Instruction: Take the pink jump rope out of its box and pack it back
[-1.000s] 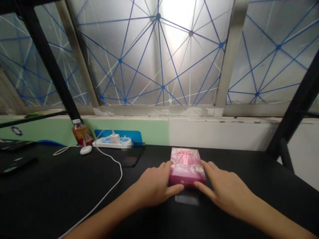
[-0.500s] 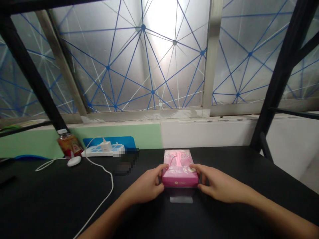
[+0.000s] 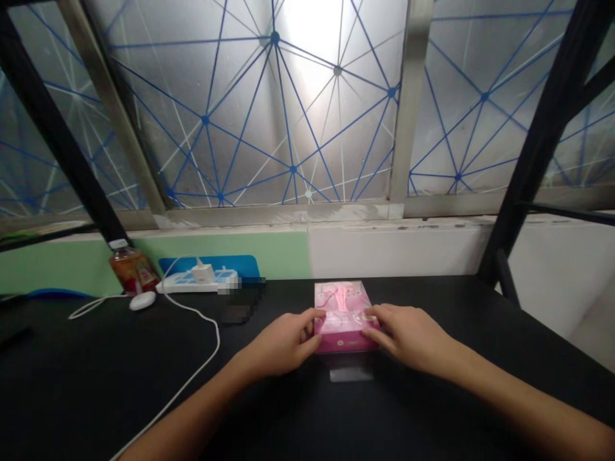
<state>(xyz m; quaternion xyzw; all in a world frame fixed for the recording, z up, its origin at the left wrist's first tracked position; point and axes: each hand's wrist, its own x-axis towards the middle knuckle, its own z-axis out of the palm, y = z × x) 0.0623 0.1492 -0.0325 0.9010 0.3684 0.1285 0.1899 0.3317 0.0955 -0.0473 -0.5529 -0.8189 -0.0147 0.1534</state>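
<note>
Pink, glossy-topped box (image 3: pixel 343 323) lying flat on the tabletop between the two hands, its printed front face toward the wearer. The left hand (image 3: pixel 283 342) sets its index finger (image 3: pixel 314 313) on the left edge of the top and its thumb (image 3: pixel 311 346) at the front left corner, the two digits moderately spread. The right hand (image 3: pixel 413 333) mirrors it: index finger at the right edge of the top, thumb against the right end of the front face, a similar gap between them. Contact is seen on both sides; whether the fingers grip firmly or merely rest cannot be told. Just nearer the wearer, a pale rectangular patch (image 3: pixel 351 374) shows on the black tabletop (image 3: pixel 432 416). Farther left, a dark object (image 3: pixel 243 304) is obscured by pixelation. Behind it stand a white power strip (image 3: pixel 175 282) bearing a charger plug (image 3: pixel 204 274), and a white cable (image 3: pixel 215 320) running toward the wearer. Beyond these: a rounded white case (image 3: pixel 143 301), an amber-coloured drink bottle (image 3: pixel 132 267), and a window (image 3: pixel 254 96) patterned with blue lines.
</note>
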